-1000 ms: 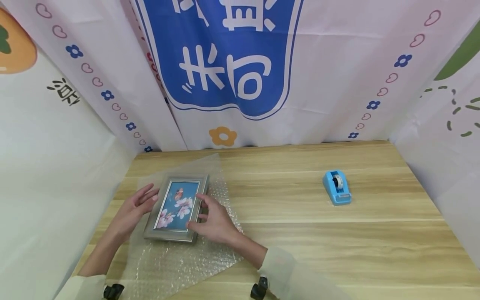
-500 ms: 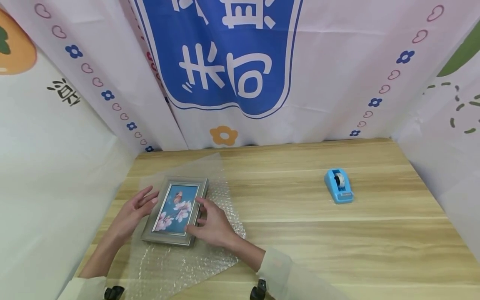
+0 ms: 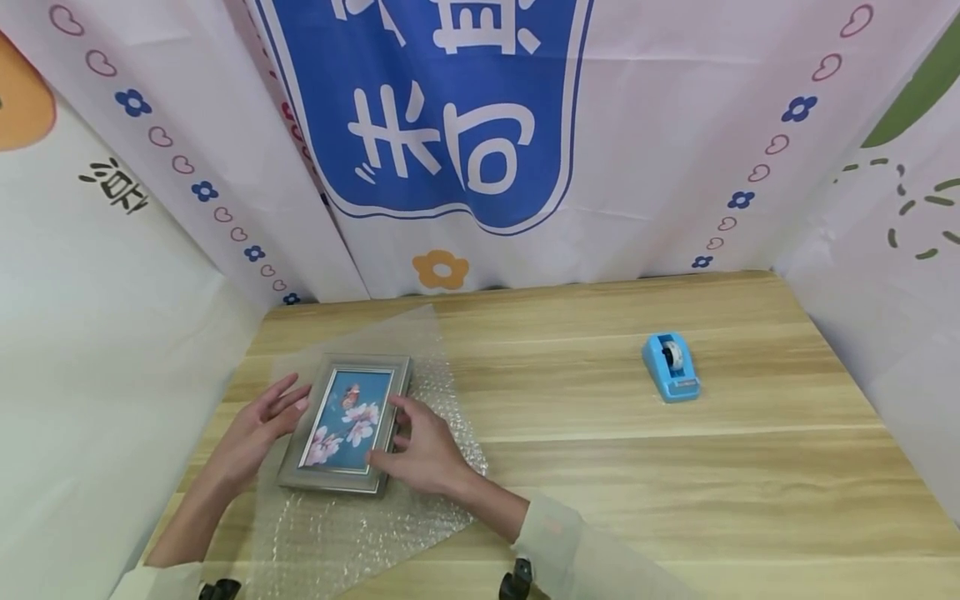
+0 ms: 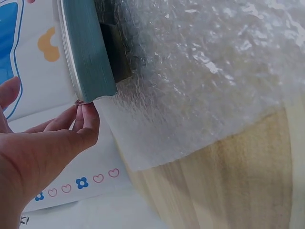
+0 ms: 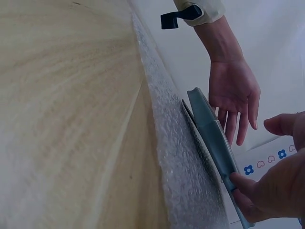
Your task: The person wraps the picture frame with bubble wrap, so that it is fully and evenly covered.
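Note:
A silver-grey picture frame [image 3: 322, 481] with a print of pink blossoms on blue lies face up on a sheet of bubble wrap [image 3: 360, 533]. My left hand [image 3: 251, 437] is at the frame's left side; in the left wrist view its fingertips [image 4: 88, 112] touch the edge while the thumb stays off it. On the right side, my right hand [image 3: 429, 450] touches the edge with its fingers. The right wrist view shows that thumb [image 5: 281, 124] raised apart from the frame. Below the frame, a dark backing piece [image 4: 116, 50] shows in the left wrist view.
A blue tape dispenser [image 3: 671, 367] with a roll in it stands on the right of the wooden table [image 3: 600, 500]. Printed cloth walls [image 3: 637, 167] enclose the back and both sides. Some of the bubble wrap spreads past the frame toward the front.
The frame has slid slightly toward me on the bubble wrap, both hands staying at its sides. The head view has shifted a little.

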Available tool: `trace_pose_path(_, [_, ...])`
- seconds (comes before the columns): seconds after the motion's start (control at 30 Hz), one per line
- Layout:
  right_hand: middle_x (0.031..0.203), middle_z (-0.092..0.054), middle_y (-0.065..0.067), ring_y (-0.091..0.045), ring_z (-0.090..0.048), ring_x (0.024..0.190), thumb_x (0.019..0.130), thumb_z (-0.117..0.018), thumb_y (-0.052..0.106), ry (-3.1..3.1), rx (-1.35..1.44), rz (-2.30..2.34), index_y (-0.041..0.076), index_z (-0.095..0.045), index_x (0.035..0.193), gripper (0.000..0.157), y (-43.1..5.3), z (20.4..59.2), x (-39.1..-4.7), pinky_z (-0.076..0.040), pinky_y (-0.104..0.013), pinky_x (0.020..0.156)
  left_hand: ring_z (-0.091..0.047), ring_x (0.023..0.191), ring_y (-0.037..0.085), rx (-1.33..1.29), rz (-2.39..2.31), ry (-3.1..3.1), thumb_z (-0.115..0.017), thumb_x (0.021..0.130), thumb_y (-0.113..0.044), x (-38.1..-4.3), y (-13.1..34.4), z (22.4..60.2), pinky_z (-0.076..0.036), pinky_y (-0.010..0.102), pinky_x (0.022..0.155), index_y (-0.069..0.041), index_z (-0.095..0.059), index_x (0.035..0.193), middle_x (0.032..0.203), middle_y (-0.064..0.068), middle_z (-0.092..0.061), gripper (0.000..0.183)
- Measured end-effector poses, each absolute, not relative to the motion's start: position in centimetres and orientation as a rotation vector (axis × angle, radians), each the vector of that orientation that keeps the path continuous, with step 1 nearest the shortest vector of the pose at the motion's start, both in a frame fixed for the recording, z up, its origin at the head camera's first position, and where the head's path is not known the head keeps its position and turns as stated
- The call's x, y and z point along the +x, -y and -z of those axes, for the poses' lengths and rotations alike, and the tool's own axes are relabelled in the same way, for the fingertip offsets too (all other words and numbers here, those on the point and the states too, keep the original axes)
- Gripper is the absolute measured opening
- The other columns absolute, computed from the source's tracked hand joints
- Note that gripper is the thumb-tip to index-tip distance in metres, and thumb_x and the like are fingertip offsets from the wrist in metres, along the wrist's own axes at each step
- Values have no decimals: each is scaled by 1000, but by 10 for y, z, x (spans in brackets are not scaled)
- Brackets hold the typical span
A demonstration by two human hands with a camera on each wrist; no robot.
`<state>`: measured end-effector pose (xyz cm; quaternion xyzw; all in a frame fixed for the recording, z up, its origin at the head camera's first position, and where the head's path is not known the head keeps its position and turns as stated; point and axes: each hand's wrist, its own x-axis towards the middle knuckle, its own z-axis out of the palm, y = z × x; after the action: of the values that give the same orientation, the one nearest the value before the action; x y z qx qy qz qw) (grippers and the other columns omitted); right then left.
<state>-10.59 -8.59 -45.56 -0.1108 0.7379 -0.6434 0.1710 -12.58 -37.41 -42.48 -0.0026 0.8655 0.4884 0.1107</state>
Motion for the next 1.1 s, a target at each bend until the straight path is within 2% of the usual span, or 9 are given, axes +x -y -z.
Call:
trace_pose_path(0.43, [141,-59,-19,-39,-73,122,84,-89,16,-2089,-302,1841,8,-49,159,85,86,460,-110,-63,-32,97,-45,119,-27,-2,-1447,-2498,-52,114,-40,-132,373,431,-48,6,95,-1,-11,172,172,28,-31,81])
trace_pose_path(0.5, [141,-59,-19,-38,-72,122,84,-89,16,-2085,-292,1840,8,-49,159,85,87,461,-111,-63,-33,97,-49,133,-15,-10,-1434,-2491,-52,114,-41,-133,373,434,-48,7,97,0,-10,172,173,28,-31,81])
trace_pose_path(0.57, [141,-59,-19,-38,-72,122,84,-89,15,-2082,-284,1840,7,-49,159,85,88,463,-111,-63,-33,98,-48,149,6,-13,-1428,-2476,-51,115,-41,-134,373,437,-47,7,97,0,-9,171,173,28,-29,82])
trace_pose_path(0.67, [142,-59,-20,-39,-72,123,84,-89,15,-2073,-271,1849,7,-48,159,85,89,466,-112,-63,-34,99,-32,161,40,-27,-1431,-2442,-49,115,-42,-134,372,440,-44,6,96,1,-6,171,174,29,-25,83])
trace_pose_path(0.7, [142,-59,-20,-39,-72,123,84,-89,15,-2073,-268,1848,7,-48,159,85,89,468,-113,-63,-35,99,-27,161,46,-32,-1434,-2430,-49,115,-42,-134,373,440,-43,5,96,1,-5,171,175,30,-24,84])
trace_pose_path(0.97, [145,-58,-20,-38,-72,123,84,-90,16,-2080,-259,1831,6,-48,159,86,90,472,-114,-62,-36,100,-18,163,49,-33,-1443,-2387,-49,115,-43,-135,374,443,-40,2,93,2,-1,171,176,31,-18,86])
trace_pose_path(1.1, [147,-57,-19,-37,-71,125,86,-88,17,-2091,-302,1806,5,-46,160,86,87,473,-115,-62,-34,101,-20,162,49,-24,-1408,-2405,-49,115,-42,-136,375,443,-41,4,96,1,0,171,176,31,-20,86])
